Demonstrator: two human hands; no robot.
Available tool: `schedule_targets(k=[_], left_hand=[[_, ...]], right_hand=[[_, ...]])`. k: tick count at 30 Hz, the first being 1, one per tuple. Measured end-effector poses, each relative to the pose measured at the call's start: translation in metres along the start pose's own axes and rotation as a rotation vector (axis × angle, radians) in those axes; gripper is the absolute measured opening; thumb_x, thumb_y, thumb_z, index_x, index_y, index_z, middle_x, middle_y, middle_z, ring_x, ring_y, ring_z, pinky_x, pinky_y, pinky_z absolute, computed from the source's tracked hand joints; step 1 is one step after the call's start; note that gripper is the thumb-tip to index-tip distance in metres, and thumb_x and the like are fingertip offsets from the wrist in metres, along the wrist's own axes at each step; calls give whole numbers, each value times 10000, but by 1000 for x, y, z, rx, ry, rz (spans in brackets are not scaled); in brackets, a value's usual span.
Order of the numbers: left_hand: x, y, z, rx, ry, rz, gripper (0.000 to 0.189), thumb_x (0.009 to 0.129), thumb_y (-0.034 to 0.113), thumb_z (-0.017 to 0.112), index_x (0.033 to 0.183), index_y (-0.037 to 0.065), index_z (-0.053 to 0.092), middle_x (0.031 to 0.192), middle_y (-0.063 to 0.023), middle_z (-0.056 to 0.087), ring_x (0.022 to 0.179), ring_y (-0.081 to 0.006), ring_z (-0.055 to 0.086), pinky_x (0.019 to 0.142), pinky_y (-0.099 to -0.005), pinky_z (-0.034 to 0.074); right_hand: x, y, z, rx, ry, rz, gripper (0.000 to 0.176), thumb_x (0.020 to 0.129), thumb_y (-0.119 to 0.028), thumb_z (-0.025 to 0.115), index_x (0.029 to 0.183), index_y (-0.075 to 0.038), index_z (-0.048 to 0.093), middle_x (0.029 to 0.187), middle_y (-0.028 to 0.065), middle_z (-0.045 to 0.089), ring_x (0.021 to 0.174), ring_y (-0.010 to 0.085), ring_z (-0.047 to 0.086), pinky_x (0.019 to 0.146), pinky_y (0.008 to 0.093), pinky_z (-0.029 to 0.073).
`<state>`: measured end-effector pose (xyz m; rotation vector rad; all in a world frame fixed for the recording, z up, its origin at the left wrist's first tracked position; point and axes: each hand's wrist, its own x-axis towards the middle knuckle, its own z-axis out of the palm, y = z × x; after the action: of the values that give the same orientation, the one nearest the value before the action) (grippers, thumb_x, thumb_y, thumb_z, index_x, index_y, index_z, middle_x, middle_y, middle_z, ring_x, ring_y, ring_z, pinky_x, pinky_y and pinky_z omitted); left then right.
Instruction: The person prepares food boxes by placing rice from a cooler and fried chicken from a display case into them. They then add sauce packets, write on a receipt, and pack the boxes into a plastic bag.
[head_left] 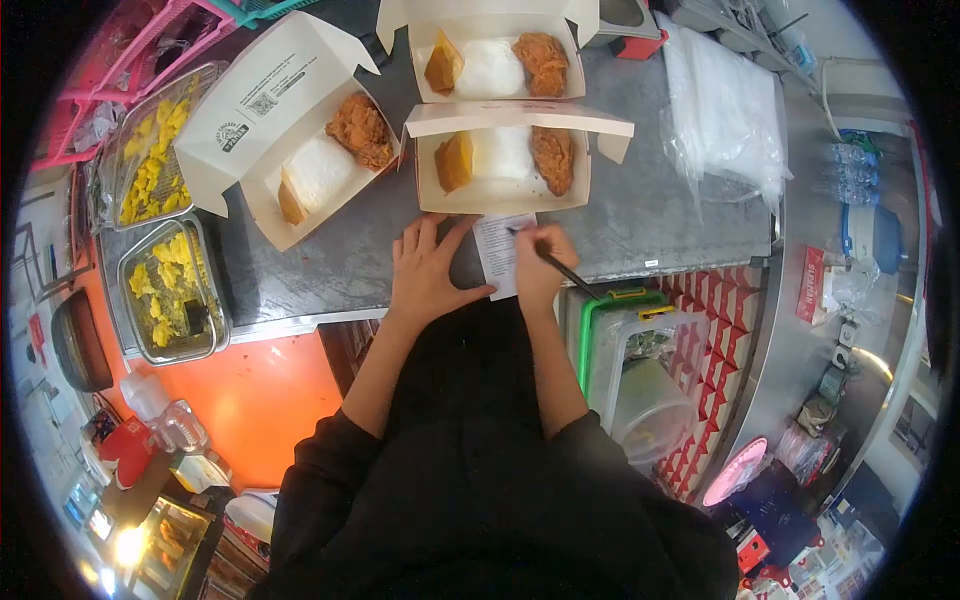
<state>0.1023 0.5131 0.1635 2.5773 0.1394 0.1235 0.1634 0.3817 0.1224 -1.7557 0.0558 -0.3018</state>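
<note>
Paper (500, 255) in the head view is lying on the grey counter (330, 270), its far end reaching the front box (505, 203). The left hand (428, 265) is resting open beside it, fingers spreading, thumb tip touching the paper's edge. The right hand (543, 265) is gripping a dark pen (575, 275) over the paper's right side; whether the tip is touching, I cannot tell. The front box is standing open, holding a brown packet (455, 162), a white portion (503, 153) and a fried piece (552, 160). Behind it, the back box (500, 97) is showing similar contents, as is the angled left box (275, 225). Clear plastic bags (722, 115) are lying at the counter's right; two wire-mesh trays (207, 345) are holding yellow pieces (170, 280) at the left.
</note>
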Motion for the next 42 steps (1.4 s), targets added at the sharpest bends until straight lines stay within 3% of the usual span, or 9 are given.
schedule_targets(k=[8, 11, 17, 19, 25, 28, 32, 35, 42], left_hand=[[-1, -2, 2, 8, -23, -3, 857, 471, 484, 774, 1225, 202, 482, 1151, -102, 420, 1081, -294, 385, 852, -425, 334], [-1, -2, 3, 15, -19, 0, 848, 478, 487, 766, 1225, 204, 480, 1171, -95, 422, 1088, -290, 388, 842, -414, 336], [-1, -2, 3, 16, -8, 8, 845, 483, 484, 763, 1228, 207, 477, 1169, -90, 424, 1085, -290, 390, 843, -415, 335], [-1, -2, 3, 28, -5, 15, 846, 482, 484, 763, 1228, 208, 477, 1167, -88, 425, 1086, -289, 390, 843, -414, 335], [-1, -1, 2, 21, 4, 19, 853, 477, 488, 766, 1230, 210, 476, 1159, -89, 432, 1090, -288, 388, 847, -410, 335], [-1, -1, 1, 4, -6, 15, 851, 481, 486, 764, 1232, 209, 477, 1154, -89, 436, 1088, -288, 389, 848, -410, 335], [-1, 1, -1, 18, -11, 8, 856, 480, 479, 767, 1241, 216, 474, 1159, -85, 439, 1087, -288, 391, 849, -408, 334], [-2, 1, -2, 14, -22, 0, 855, 477, 467, 771, 1241, 220, 476, 1165, -80, 442, 1088, -287, 391, 850, -409, 333], [-2, 0, -1, -8, 3, 7, 853, 471, 445, 778, 1238, 220, 481, 1173, -77, 445, 1087, -288, 393, 851, -413, 330]], right_hand=[[-9, -5, -7, -118, -142, 20, 229, 733, -19, 639, 590, -39, 461, 479, 25, 476, 433, 61, 419, 421, 239, 342], [-9, 0, -3, -80, -145, 6, 270, 765, 0, 616, 575, -52, 432, 500, -50, 417, 473, 10, 349, 425, 201, 286], [-4, -5, -9, -225, -258, -137, 229, 716, -39, 657, 590, -44, 467, 459, 37, 478, 407, 96, 446, 417, 258, 356], [-3, -3, -15, -114, -83, 90, 228, 707, -39, 657, 588, -41, 462, 462, 44, 479, 402, 110, 447, 420, 262, 359], [-4, -5, -12, -163, -289, -152, 235, 747, -5, 618, 579, -42, 458, 517, -37, 458, 486, 21, 398, 441, 200, 323], [-4, -2, -16, -86, -158, 51, 226, 725, 9, 618, 577, -36, 453, 506, -9, 468, 481, 28, 409, 444, 210, 338], [-5, 2, -13, -151, -278, -137, 235, 693, 0, 636, 567, -39, 441, 466, 42, 462, 419, 79, 429, 424, 253, 353], [-5, -5, -20, -106, -194, 20, 237, 693, -6, 641, 568, -44, 444, 469, 42, 475, 415, 86, 454, 424, 254, 361], [-4, -11, -12, -178, -335, -134, 240, 690, -22, 653, 566, -47, 449, 455, 44, 466, 393, 103, 461, 414, 251, 359]])
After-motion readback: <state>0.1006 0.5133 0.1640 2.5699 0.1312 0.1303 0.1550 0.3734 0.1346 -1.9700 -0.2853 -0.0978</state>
